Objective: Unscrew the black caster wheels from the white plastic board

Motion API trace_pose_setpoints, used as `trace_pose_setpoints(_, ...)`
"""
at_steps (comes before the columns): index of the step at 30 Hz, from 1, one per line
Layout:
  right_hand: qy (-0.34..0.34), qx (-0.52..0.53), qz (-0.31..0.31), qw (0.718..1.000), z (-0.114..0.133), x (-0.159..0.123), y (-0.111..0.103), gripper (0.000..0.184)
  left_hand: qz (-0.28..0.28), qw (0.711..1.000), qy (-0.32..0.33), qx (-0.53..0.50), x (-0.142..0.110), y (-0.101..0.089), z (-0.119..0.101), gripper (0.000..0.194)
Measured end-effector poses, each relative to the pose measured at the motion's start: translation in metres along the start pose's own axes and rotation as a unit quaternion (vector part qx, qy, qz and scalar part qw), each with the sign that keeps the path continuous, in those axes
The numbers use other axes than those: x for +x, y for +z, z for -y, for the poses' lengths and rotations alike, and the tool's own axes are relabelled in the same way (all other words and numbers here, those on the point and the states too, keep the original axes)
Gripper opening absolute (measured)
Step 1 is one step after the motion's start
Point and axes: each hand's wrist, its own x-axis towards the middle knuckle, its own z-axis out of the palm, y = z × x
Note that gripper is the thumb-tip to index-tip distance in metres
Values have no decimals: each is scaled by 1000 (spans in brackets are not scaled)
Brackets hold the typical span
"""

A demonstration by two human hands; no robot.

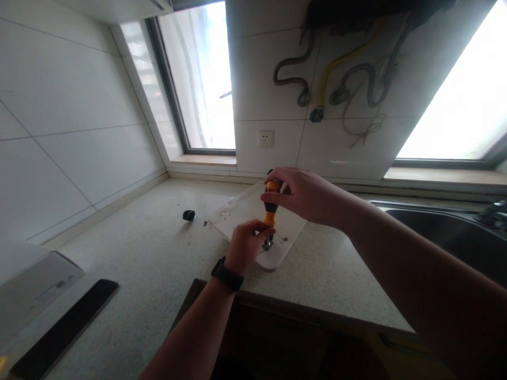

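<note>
Right forearm (396, 256) closest; right hand (304, 195) grips screwdriver (271, 208), left hand (246, 240) pinches its lower end. I'd flag: tilting could skid it off metal fitting (268, 245), scratching white panel (244, 208).

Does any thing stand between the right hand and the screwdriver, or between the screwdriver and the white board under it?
The right hand holds the screwdriver, nothing visible between. Below, a small metal part lies between the screwdriver and the white board; the left hand is at the screwdriver's lower end.
</note>
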Motion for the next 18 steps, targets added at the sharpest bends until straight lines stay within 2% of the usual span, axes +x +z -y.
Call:
trace_pose_setpoints(7, 13, -59, -12, 998, 6, -2, 3, 41, -30, 999, -37, -4, -1, 6, -1, 30)
trace_pose_setpoints(10, 23, -89, -8, 996, 5, -4, 6, 42, -37, 999, -30, -2, 0, 8, -1, 38)
trace_pose_setpoints(13, 33, -58, 1, 998, 3, -6, 7, 38, -44, 999, -13, 8, 0, 7, -3, 40)
trace_pose_setpoints(16, 17, -6, 4, 1000, 0, -8, 5, 55, -29, 999, 18, 24, -3, 1, -9, 40)
trace_pose_setpoints(18, -13, 30, 9, 999, -4, -10, 3, 58, -3, 998, 36, 54, -6, -4, -13, 34)
